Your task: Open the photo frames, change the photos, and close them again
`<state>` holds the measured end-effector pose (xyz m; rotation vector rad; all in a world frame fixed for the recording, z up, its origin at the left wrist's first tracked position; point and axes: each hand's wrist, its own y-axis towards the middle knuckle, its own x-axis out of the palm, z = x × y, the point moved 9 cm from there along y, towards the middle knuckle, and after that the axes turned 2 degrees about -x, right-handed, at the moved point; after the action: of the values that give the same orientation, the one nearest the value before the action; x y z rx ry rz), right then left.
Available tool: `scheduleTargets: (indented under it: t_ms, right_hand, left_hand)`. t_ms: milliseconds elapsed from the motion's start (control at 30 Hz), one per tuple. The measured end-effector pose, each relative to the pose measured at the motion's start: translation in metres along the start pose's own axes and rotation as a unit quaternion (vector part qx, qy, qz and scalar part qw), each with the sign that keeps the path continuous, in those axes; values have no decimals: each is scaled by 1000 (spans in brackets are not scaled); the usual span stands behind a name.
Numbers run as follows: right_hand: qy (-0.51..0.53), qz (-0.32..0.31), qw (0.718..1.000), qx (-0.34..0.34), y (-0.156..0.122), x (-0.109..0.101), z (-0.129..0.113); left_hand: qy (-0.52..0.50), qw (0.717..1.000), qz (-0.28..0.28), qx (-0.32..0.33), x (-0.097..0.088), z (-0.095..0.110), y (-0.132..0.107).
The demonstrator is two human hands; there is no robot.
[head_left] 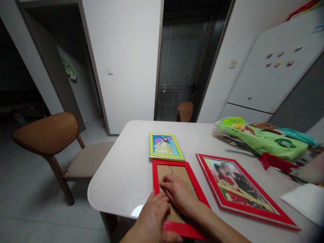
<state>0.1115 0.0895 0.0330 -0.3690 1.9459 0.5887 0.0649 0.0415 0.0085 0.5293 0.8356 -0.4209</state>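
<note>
A red picture frame point(199, 198) lies face down on the table, its brown backing board point(164, 171) showing. A metal hanger sits at the backing's top, and small metal clips show along its edges. My left hand point(155, 211) grips the frame's lower left side, fingers bent over the border. Across the backing reaches my right hand point(178, 192), its fingers curled together and pressing at the left inner edge near a clip. Whatever is under those fingertips is hidden. Just beyond lies a green picture frame point(179, 153), face up. Another red frame point(212, 190) with a photo rests to the right.
The white table point(113, 175) has a rounded left corner. At its right are a green plastic package point(268, 140), a red object point(274, 162), a knife-like metal piece point(239, 152) and white paper point(303, 199). A wooden chair point(50, 133) stands left; a fridge point(273, 74) stands behind right.
</note>
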Motion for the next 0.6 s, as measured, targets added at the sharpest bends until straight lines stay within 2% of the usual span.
scheduleTargets:
  t_ms: [133, 200, 300, 433, 500, 600]
  right_hand:
    - [12, -3, 1000, -16, -2, -1, 2]
    - [7, 15, 1000, 23, 1, -7, 18]
    - [-17, 63, 991, 115, 9, -18, 53]
    - [-36, 80, 980, 177, 22, -16, 87]
    - [-43, 88, 974, 204, 25, -14, 96]
    - [-43, 100, 969, 221, 28, -14, 97]
  left_hand:
    - [-5, 1000, -2, -7, 1, -1, 1]
    - [-3, 1000, -1, -13, -1, 0, 0]
    - [5, 1000, -15, -14, -1, 2, -2]
    - [19, 999, -36, -17, -2, 2, -2]
    - [28, 999, -39, -14, 0, 2, -2]
    - [55, 998, -32, 1, 10, 2, 1]
